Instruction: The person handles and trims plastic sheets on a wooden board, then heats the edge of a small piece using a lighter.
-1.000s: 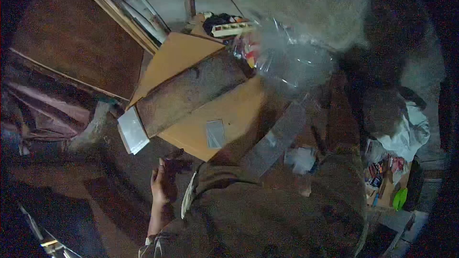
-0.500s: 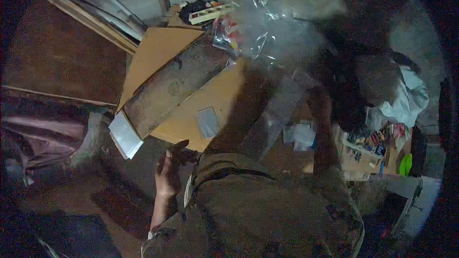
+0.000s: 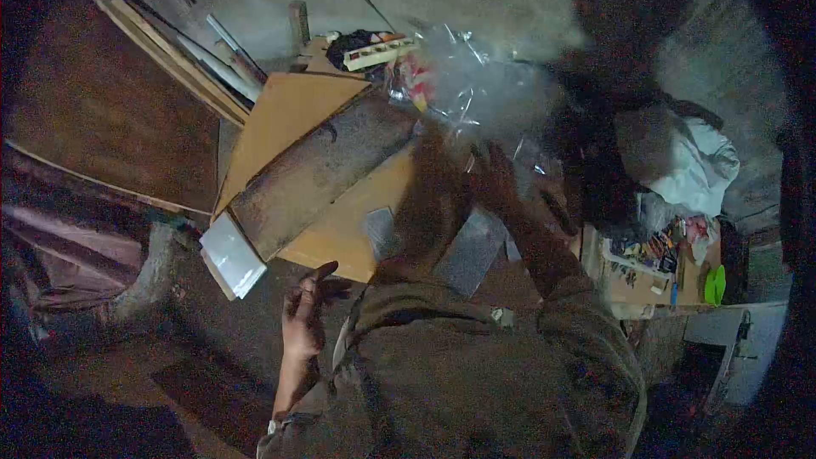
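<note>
My left hand [image 3: 306, 314] is at the lower left, beside the front edge of an orange-brown board [image 3: 327, 259]. Its fingers are stretched and partly apart, with nothing seen in them. My right hand [image 3: 495, 177] reaches forward in deep shadow, at the near side of a heap of clear plastic bags [image 3: 489, 76]. Whether its fingers grip the plastic cannot be made out. Between my arms lies a translucent plastic sheet or bag [image 3: 470, 253]. A smaller clear packet [image 3: 379, 231] rests on the board.
A dark worn plank [image 3: 319, 166] lies across the board, with a stack of white cards [image 3: 234, 259] at its near end. A power strip [image 3: 378, 53] is at the back. On the right are a tray of small items [image 3: 637, 259], a white bag [image 3: 701, 157] and a green object [image 3: 714, 285].
My right hand has moved left, over the middle of the work surface. The translucent sheet now lies lower and flatter between my arms. My left hand has barely moved; the view has shifted slightly.
</note>
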